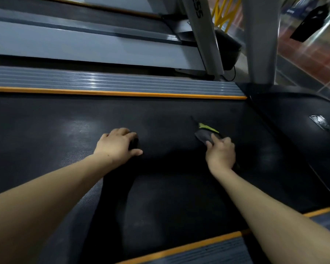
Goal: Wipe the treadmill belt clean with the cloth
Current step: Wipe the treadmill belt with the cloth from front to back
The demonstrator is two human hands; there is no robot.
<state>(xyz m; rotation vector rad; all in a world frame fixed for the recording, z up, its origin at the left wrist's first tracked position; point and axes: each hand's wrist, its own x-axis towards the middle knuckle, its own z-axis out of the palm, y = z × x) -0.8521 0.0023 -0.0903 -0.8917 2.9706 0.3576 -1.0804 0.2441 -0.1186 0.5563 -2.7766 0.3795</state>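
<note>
The right hand [221, 153] grips a dark cloth [205, 134] pressed on the treadmill belt [170, 187] toward the right; the left hand [117, 144] rests palm-down, fingers curled, at mid-belt; a ribbed side rail [122, 83] runs along the far edge; the motor cover [293, 119] lies right.

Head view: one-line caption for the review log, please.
Right hand presses a dark cloth on the treadmill belt; left hand rests on it.

A second treadmill [84, 44] stands alongside, its grey upright [200, 35] rising near a dark bin [229, 48]. Yellow bars [224, 12] show behind the posts, above a glossy reddish tiled floor [312, 63].
</note>
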